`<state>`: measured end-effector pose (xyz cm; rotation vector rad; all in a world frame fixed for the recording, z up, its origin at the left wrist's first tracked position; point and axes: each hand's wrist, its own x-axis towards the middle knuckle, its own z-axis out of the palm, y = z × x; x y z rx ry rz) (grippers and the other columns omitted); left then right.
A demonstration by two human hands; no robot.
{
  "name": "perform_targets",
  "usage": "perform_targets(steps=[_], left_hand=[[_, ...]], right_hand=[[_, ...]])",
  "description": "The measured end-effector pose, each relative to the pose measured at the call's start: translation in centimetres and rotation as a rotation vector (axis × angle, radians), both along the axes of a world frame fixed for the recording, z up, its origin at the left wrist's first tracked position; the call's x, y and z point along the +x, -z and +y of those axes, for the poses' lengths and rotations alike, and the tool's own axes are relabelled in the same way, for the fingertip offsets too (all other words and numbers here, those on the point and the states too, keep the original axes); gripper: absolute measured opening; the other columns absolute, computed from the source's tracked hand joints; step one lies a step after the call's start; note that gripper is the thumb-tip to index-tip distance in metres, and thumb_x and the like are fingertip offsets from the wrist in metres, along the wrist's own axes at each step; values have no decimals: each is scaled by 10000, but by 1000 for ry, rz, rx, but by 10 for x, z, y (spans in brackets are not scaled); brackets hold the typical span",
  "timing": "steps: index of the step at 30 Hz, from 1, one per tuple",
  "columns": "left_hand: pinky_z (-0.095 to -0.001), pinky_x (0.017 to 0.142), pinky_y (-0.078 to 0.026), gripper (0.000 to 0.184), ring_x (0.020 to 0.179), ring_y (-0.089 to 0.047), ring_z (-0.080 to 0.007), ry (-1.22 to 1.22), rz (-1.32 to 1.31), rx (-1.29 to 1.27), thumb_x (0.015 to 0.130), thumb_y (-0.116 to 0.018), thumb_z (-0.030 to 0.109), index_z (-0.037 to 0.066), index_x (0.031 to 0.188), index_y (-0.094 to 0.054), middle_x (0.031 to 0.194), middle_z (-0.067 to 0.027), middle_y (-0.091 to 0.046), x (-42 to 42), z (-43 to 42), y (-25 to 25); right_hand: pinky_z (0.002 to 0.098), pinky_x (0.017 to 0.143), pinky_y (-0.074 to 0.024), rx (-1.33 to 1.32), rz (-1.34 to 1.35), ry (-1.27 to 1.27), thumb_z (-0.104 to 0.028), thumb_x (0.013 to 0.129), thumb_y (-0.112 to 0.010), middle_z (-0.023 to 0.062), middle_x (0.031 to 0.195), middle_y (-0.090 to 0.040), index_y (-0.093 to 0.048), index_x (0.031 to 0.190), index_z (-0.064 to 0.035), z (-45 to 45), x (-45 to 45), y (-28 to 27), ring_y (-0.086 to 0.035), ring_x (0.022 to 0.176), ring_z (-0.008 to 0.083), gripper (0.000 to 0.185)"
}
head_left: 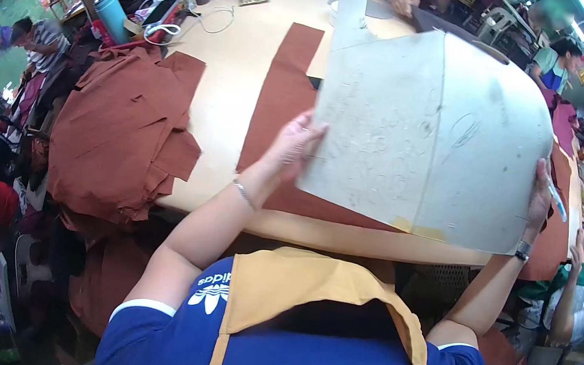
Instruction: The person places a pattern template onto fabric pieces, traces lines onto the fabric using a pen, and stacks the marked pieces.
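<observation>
A large pale grey pattern template (382, 128) with pen marks on it is held tilted over the table. My left hand (297, 146) is closed on its left edge. At the right edge my right hand (541, 202) grips the same template, with a white and blue pen (556, 201) also held at those fingers. Beneath the template lies a reddish-brown cloth piece (276, 109), partly hidden by it. A small dark object (314, 82) shows at the template's left edge, too covered to name.
A heap of reddish-brown cloth (119, 136) covers the left of the table (225, 98). Behind it stand a blue tumbler (112, 15), a phone (161, 11) and a white cable (213, 28). Another person's hand (401, 4) rests at the far edge. More people sit around.
</observation>
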<state>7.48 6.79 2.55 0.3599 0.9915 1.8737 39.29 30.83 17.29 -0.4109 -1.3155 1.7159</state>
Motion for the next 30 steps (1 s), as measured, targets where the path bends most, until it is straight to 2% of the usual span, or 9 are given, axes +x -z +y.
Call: perform_targets(steps=[2,3,5,7,8,9,14,22,30], left_hand=[[-329,917,-501,488,1064,-581,-175,-164,162,56,891,-625,36,27,1325,-403,1216,-106,-577,-19,-14,14],[-330,921,-499,494,1059,-580,-180,-220,241,-2,886,-628,22,24,1323,-398,1212,-101,-571,-25,-26,10],[-323,891,-510,510,1038,-583,-174,-258,455,-121,882,-627,11,25,1332,-388,1188,-114,-568,-44,-46,21],[-296,847,-523,529,1007,-591,-159,-232,536,-352,872,-643,21,7,1336,-389,1161,-130,-572,-52,-70,13],[-273,799,-525,519,948,-597,-142,-202,639,-393,865,-658,36,-17,1319,-411,1114,-121,-581,-65,-81,23],[-251,752,-528,512,888,-604,-125,-176,745,-431,858,-673,50,-40,1302,-434,1067,-111,-590,-76,-90,31],[-196,591,-448,453,668,-521,-46,-104,809,-652,829,-721,94,-82,1210,-551,771,17,-560,-77,-105,24],[-198,578,-424,501,635,-472,-32,-132,1045,-765,824,-722,106,-63,1260,-541,747,33,-516,-85,-95,34],[-206,583,-425,545,652,-480,-49,-96,982,-781,818,-726,130,-63,1282,-518,751,21,-505,-81,-85,22]], right_hand=[[239,839,-504,-17,-49,112,-182,953,-563,72,1107,-643,-546,1220,-15,0,2,20,-632,952,123,315],[241,850,-497,78,-244,194,-173,927,-600,65,1115,-638,-542,1240,-14,21,14,42,-623,955,119,355],[247,857,-487,32,-345,18,-148,902,-632,59,1114,-634,-544,1242,-14,9,-3,58,-610,961,113,376],[242,845,-477,55,-447,12,-132,864,-686,48,1090,-625,-540,1237,6,-1,-21,79,-594,937,108,424],[243,826,-474,50,-517,19,-148,840,-722,34,1057,-619,-522,1263,14,12,-23,109,-584,910,104,495],[238,746,-480,146,-595,223,-154,808,-759,21,964,-623,-540,1250,17,18,-30,139,-576,820,94,522],[233,618,-471,204,-836,172,-168,761,-803,16,830,-618,-588,1190,41,19,-38,182,-558,696,87,523],[247,618,-473,297,-891,274,-202,746,-814,26,784,-618,-633,1127,29,18,-40,184,-564,690,93,481],[291,720,-501,389,-998,346,-271,731,-820,63,828,-654,-665,1085,-35,15,-39,184,-621,767,154,453]])
